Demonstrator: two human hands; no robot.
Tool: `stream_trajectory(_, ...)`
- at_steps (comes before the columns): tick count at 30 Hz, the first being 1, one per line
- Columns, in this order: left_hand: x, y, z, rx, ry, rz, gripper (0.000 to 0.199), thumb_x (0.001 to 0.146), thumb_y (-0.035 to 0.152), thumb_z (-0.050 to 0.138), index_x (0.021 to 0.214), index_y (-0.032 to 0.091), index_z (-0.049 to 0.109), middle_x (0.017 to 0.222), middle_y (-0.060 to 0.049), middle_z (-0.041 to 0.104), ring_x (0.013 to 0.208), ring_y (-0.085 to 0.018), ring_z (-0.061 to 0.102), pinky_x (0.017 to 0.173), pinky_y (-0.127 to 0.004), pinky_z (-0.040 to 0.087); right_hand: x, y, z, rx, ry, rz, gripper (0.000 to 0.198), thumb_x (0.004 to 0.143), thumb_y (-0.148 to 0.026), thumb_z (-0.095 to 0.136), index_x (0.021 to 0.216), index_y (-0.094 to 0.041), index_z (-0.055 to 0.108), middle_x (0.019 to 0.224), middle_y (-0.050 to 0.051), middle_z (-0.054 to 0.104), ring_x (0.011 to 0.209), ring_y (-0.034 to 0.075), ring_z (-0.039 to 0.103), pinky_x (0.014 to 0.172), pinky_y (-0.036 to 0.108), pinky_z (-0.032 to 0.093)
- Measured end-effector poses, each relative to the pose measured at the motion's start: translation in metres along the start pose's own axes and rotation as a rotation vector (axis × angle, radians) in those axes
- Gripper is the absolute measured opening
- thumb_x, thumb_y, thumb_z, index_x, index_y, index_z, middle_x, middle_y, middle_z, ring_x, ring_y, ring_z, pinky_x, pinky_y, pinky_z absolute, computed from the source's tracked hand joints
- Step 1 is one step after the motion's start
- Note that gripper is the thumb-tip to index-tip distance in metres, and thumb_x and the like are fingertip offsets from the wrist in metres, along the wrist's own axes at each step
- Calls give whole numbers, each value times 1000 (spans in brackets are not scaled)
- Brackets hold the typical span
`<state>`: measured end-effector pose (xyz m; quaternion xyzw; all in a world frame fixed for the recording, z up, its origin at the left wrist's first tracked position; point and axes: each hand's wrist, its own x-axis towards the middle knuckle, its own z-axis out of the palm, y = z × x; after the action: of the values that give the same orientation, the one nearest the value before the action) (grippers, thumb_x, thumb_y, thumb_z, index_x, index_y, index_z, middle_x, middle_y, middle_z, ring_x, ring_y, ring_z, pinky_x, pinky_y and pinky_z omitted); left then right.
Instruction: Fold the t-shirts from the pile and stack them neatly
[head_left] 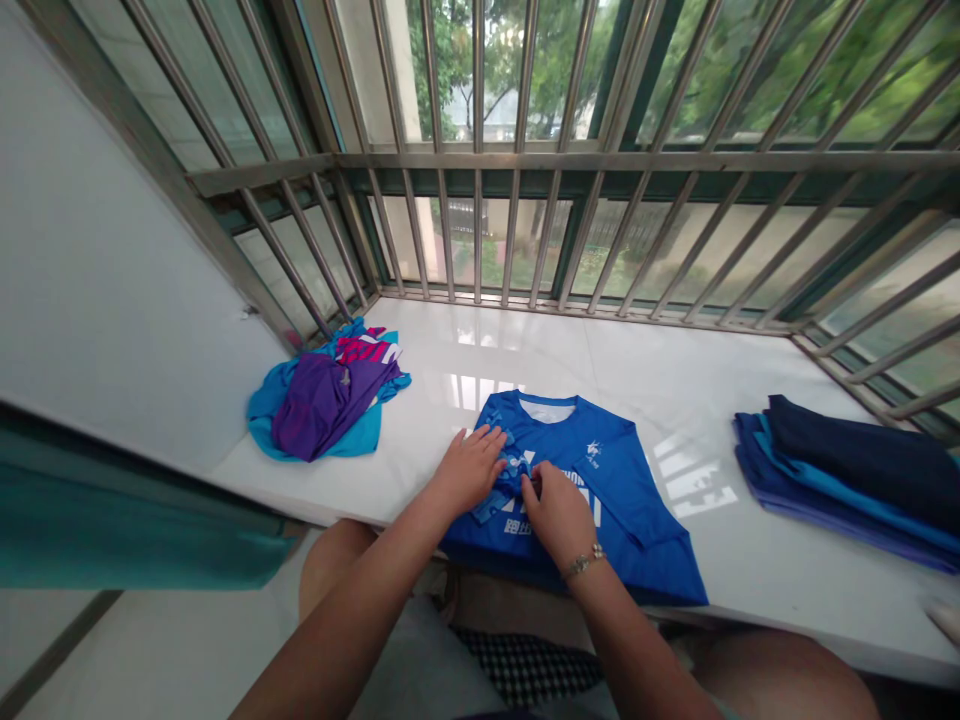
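A blue T-shirt (652, 500) with white printing is spread on the white ledge, its neckline toward the window. Its left part is bunched and wrinkled, with a lighter blue pattern showing there. My left hand (471, 468) lies on that bunched part with its fingers stretched out. Just to the right, my right hand (561, 510) pinches a bit of the shirt between thumb and fingers; a bracelet circles that wrist. The shirt's lower edge reaches the front rim of the ledge, partly hidden by my forearms.
A loose heap of purple, light blue and pink clothes (322, 405) lies at the left by the wall. Folded dark and blue garments (847, 480) are stacked at the right. Metal window bars (525, 160) close off the back, and a teal curtain (135, 510) hangs at the left.
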<state>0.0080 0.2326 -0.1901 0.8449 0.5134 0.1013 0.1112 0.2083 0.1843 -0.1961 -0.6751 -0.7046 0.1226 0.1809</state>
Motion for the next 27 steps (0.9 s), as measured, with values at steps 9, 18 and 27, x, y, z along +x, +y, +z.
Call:
stream_trajectory(9, 40, -40, 4, 142, 87, -263, 54, 111, 30, 40, 163, 24, 52, 166, -15, 55, 150, -36, 52, 127, -63, 36, -12, 4, -3, 30, -6, -48, 10, 106, -28, 61, 109, -20, 66, 106, 10, 71, 101, 25, 68, 88, 33, 47)
stream_trajectory(18, 124, -93, -20, -20, -76, 20, 22, 91, 39, 78, 102, 20, 81, 155, -17, 63, 153, -35, 50, 127, -48, 42, -13, 13, 7, 122, 87, -51, 16, 108, -32, 56, 108, -21, 67, 104, 9, 72, 98, 25, 69, 86, 33, 48)
stream_trajectory(27, 129, -123, -38, -27, 5, -80, 5, 83, 23, 75, 88, 22, 77, 136, -14, 72, 139, -34, 62, 121, -47, 48, -15, 15, 8, 163, 113, -40, 16, 108, -29, 54, 111, -20, 67, 105, 9, 73, 97, 24, 70, 86, 33, 49)
